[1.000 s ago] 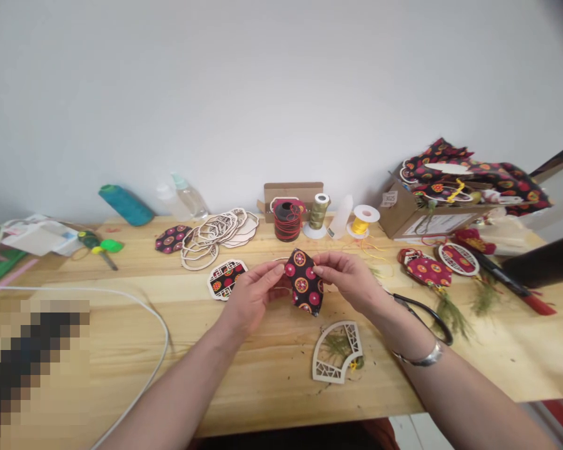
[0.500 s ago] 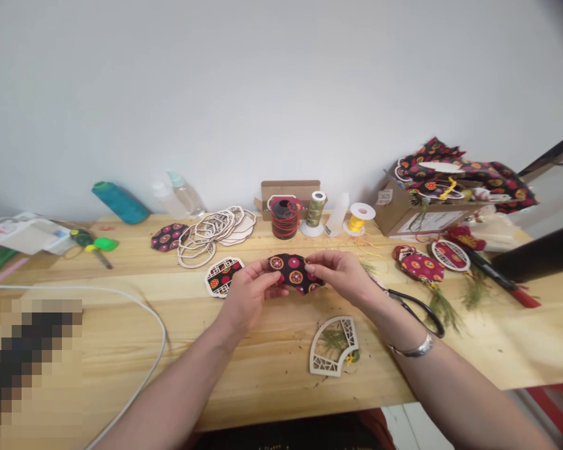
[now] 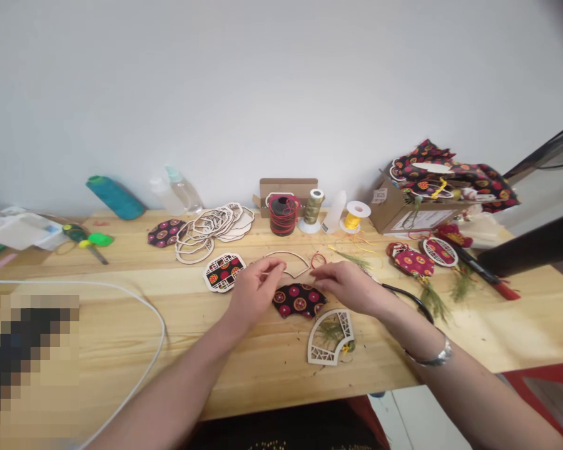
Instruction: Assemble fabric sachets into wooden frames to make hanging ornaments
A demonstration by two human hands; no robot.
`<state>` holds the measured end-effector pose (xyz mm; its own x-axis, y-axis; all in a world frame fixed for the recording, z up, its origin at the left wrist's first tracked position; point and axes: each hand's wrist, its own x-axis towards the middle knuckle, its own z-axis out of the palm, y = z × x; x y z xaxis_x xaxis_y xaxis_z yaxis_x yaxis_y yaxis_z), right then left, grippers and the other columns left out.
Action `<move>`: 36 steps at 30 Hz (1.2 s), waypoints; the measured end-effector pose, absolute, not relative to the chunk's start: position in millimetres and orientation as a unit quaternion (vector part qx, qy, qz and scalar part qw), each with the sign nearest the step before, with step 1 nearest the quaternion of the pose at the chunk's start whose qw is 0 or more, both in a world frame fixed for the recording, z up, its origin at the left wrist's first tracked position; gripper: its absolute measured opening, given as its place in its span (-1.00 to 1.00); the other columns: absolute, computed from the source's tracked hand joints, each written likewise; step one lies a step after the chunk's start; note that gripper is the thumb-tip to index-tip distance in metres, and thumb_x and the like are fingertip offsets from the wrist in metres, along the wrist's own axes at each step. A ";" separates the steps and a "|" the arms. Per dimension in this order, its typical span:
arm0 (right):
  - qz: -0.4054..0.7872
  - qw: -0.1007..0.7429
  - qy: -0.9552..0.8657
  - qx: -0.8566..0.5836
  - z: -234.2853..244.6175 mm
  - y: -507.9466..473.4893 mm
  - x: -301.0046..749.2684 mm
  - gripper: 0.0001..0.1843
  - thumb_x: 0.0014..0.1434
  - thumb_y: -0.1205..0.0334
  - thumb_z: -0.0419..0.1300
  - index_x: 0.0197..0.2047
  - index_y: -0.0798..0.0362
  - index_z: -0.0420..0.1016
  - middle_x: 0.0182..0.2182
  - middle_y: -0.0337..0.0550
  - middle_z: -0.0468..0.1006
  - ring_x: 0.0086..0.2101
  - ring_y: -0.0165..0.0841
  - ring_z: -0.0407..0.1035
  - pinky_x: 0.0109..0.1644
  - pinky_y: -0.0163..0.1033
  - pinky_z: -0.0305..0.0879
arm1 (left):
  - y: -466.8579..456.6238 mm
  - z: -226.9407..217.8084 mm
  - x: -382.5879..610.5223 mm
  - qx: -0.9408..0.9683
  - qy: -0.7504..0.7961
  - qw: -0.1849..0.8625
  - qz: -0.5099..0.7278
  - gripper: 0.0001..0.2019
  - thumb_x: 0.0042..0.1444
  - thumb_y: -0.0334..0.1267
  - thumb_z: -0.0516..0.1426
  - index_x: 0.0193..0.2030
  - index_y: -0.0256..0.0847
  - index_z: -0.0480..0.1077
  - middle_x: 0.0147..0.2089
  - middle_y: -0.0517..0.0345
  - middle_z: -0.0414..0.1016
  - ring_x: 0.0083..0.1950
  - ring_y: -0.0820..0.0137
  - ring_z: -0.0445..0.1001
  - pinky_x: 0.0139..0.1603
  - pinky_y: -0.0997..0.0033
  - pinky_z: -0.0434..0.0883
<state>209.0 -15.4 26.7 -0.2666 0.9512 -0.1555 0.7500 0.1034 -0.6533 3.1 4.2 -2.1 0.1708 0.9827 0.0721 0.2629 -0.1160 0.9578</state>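
Observation:
A dark fan-shaped fabric piece (image 3: 300, 301) with pink and orange round motifs lies just below my fingers. My left hand (image 3: 259, 289) is closed, thumb and fingers together above its left end. Fingers of my right hand (image 3: 344, 286), also closed, come together over its right end. Whatever may be pinched in either hand is too small to make out. Behind the fingertips shows a thin fan-shaped wooden outline (image 3: 303, 257), partly covered by my left hand. Closer to me is a fan-shaped lattice frame (image 3: 323, 360), with a green tassel (image 3: 331, 332) across its opening.
A fabric-backed wooden frame (image 3: 224, 273) is left of my hands, stacked wooden frames (image 3: 216, 225) behind it. Thread spools (image 3: 283, 217) and a glue bottle (image 3: 336, 212) line the back. A cardboard box (image 3: 394, 206) of fabric stands right, near a black pole (image 3: 535, 244).
The dark fabric piece has gone from between my hands to the tabletop, closer to me. Both hands now hover above it, uncovering the thin fan outline and a red cord behind.

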 end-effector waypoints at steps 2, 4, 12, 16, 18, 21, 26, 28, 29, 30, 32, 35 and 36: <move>0.211 0.168 -0.719 -0.641 27.0 -25.9 218.4 -0.68 0.20 0.36 0.03 -0.08 0.09 0.55 -0.13 -0.01 0.61 -0.13 -0.20 0.46 -0.04 -0.12 0.32 | 1.0 -3.2 4.4 0.670 0.494 0.402 0.382 -0.80 0.12 -0.14 0.13 -0.25 -0.16 0.52 -0.23 0.07 0.62 -0.29 0.30 0.53 -0.23 0.33 0.42; 0.117 0.141 -0.697 -0.693 26.6 -42.3 232.6 -0.67 0.22 0.36 0.01 -0.06 0.16 0.54 -0.10 0.10 0.58 -0.09 -0.12 0.44 0.00 -0.05 0.31 | -0.5 -3.7 5.6 0.699 0.500 0.367 0.356 -0.80 0.12 -0.16 0.13 -0.22 -0.15 0.53 -0.22 0.06 0.62 -0.33 0.28 0.53 -0.23 0.29 0.43; -0.019 0.093 -0.678 -0.729 -3.1 -117.5 275.1 -0.67 0.19 0.28 0.10 -0.03 0.18 0.53 -0.07 0.11 0.55 -0.07 -0.05 0.41 0.04 0.02 0.35 | 0.6 -7.5 6.0 0.794 0.489 0.241 0.270 -0.74 0.18 -0.24 0.04 -0.12 -0.12 0.54 -0.16 0.02 0.62 -0.16 0.16 0.53 -0.06 0.14 0.40; -0.058 0.106 -0.687 -0.716 -20.7 -120.9 276.7 -0.69 0.18 0.33 0.09 -0.05 0.18 0.55 -0.10 0.11 0.57 -0.08 -0.08 0.42 0.02 -0.01 0.36 | 1.0 -7.6 5.5 0.847 0.446 0.190 0.219 -0.71 0.22 -0.26 0.00 -0.14 -0.11 0.55 -0.18 0.02 0.62 -0.08 0.16 0.47 -0.04 0.14 0.39; -0.074 0.119 -0.691 -0.709 -25.9 -116.6 276.7 -0.70 0.18 0.35 0.08 -0.08 0.18 0.55 -0.13 0.10 0.57 -0.10 -0.11 0.43 0.00 -0.05 0.38 | 1.4 -7.7 5.4 0.858 0.443 0.167 0.200 -0.71 0.24 -0.26 -0.02 -0.18 -0.11 0.56 -0.19 0.04 0.62 -0.06 0.15 0.43 -0.03 0.12 0.38; -0.092 0.128 -0.695 -0.701 -26.1 -109.2 276.5 -0.71 0.18 0.36 0.07 -0.10 0.20 0.56 -0.15 0.10 0.58 -0.13 -0.12 0.44 -0.03 -0.08 0.38 | 3.5 -11.0 4.8 0.859 0.454 0.132 0.196 -0.71 0.26 -0.28 -0.03 -0.20 -0.15 0.54 -0.17 0.03 0.61 -0.02 0.13 0.40 0.00 0.06 0.36; -0.082 0.135 -0.700 -0.697 -6.2 -97.6 268.3 -0.77 0.19 0.32 0.05 -0.22 0.13 0.54 -0.23 0.06 0.59 -0.22 -0.16 0.47 -0.14 -0.12 0.37 | 9.3 -17.2 1.9 0.845 0.425 0.093 0.312 -0.78 0.23 -0.36 0.01 -0.17 -0.22 0.49 -0.08 -0.01 0.59 -0.03 0.20 0.43 0.10 0.08 0.32; -0.048 0.158 -0.701 -0.694 3.4 -91.5 260.8 -0.76 0.22 0.28 0.01 -0.35 0.09 0.49 -0.33 0.01 0.58 -0.30 -0.21 0.46 -0.21 -0.17 0.34 | 9.3 -14.3 0.4 0.823 0.407 0.091 0.384 -0.81 0.23 -0.37 0.03 -0.20 -0.25 0.48 -0.12 -0.04 0.58 -0.06 0.24 0.44 0.07 0.14 0.34; -0.027 0.172 -0.700 -0.692 7.5 -88.0 256.4 -0.74 0.23 0.27 -0.01 -0.40 0.07 0.46 -0.38 -0.02 0.56 -0.35 -0.24 0.45 -0.25 -0.19 0.33 | 8.5 -11.6 -0.3 0.810 0.405 0.093 0.415 -0.83 0.22 -0.37 0.04 -0.24 -0.27 0.47 -0.18 -0.03 0.57 -0.10 0.25 0.44 0.02 0.17 0.37; -0.002 0.184 -0.701 -0.689 11.1 -84.2 252.1 -0.73 0.24 0.26 -0.02 -0.44 0.06 0.42 -0.43 -0.05 0.55 -0.39 -0.26 0.43 -0.29 -0.21 0.30 | 7.3 -8.6 -0.8 0.800 0.405 0.098 0.431 -0.85 0.22 -0.37 0.05 -0.27 -0.26 0.46 -0.25 -0.01 0.56 -0.15 0.26 0.44 -0.04 0.20 0.38; 0.049 0.208 -0.703 -0.678 16.9 -75.3 244.3 -0.71 0.25 0.22 -0.04 -0.48 0.03 0.35 -0.50 -0.13 0.50 -0.46 -0.31 0.39 -0.36 -0.26 0.24 | 4.0 -2.8 -1.1 0.793 0.402 0.120 0.441 -0.84 0.22 -0.36 0.06 -0.34 -0.25 0.44 -0.34 0.05 0.52 -0.24 0.30 0.43 -0.15 0.27 0.39; 0.094 0.245 -0.686 -0.678 23.6 -55.8 238.9 -0.57 0.30 0.08 -0.10 -0.58 0.00 0.19 -0.64 -0.25 0.34 -0.58 -0.39 0.24 -0.48 -0.29 0.10 | -0.3 1.9 0.0 0.797 0.389 0.155 0.435 -0.77 0.22 -0.36 0.07 -0.46 -0.22 0.41 -0.39 0.10 0.50 -0.27 0.34 0.41 -0.19 0.31 0.38; 0.096 0.257 -0.671 -0.689 25.5 -46.7 239.1 -0.51 0.30 0.01 -0.11 -0.62 -0.01 0.13 -0.68 -0.27 0.27 -0.61 -0.40 0.18 -0.50 -0.29 0.04 | -1.2 2.0 0.5 0.799 0.384 0.159 0.435 -0.76 0.22 -0.36 0.07 -0.48 -0.22 0.40 -0.37 0.10 0.50 -0.25 0.35 0.42 -0.18 0.32 0.37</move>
